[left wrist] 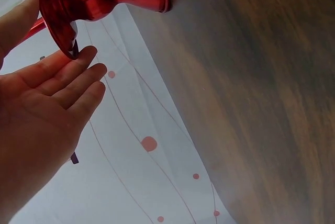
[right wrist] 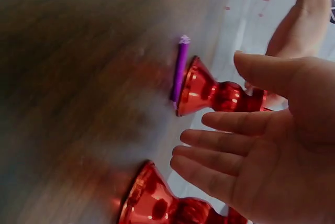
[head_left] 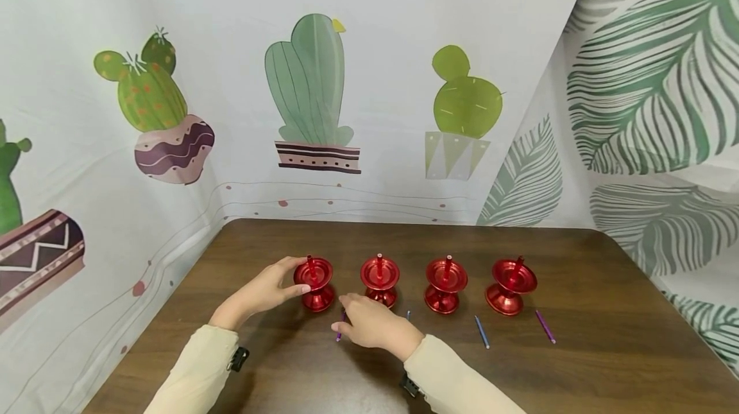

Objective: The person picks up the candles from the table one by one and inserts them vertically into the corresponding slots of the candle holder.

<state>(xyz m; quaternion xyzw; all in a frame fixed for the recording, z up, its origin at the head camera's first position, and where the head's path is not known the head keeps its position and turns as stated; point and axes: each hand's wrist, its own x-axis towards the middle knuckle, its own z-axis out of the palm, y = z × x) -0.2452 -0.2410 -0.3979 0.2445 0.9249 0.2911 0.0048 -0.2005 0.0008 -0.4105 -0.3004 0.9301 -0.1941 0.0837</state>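
While my left fingers [left wrist: 81, 77] pinch the glossy red metallic candleholder [head_left: 319, 300], the slim purple cylindrical stick [right wrist: 180, 72] on the counter [head_left: 606, 285] beneath my empty, outstretched right fingers [right wrist: 220, 143] could roll if I brush it.

The place is an indoor corner draped in printed fabric around a desk [head_left: 589, 273]; whether it belongs to a home or a studio cannot be told. Behind the desk and to its left hangs creased white cloth [head_left: 398, 29] with potted cacti [head_left: 314, 86], wavy lines and dots. To the right of the desk, the print changes to large green and grey leaves [head_left: 658, 80]. The desk's top is dark wood-grain, its far corners rounded.
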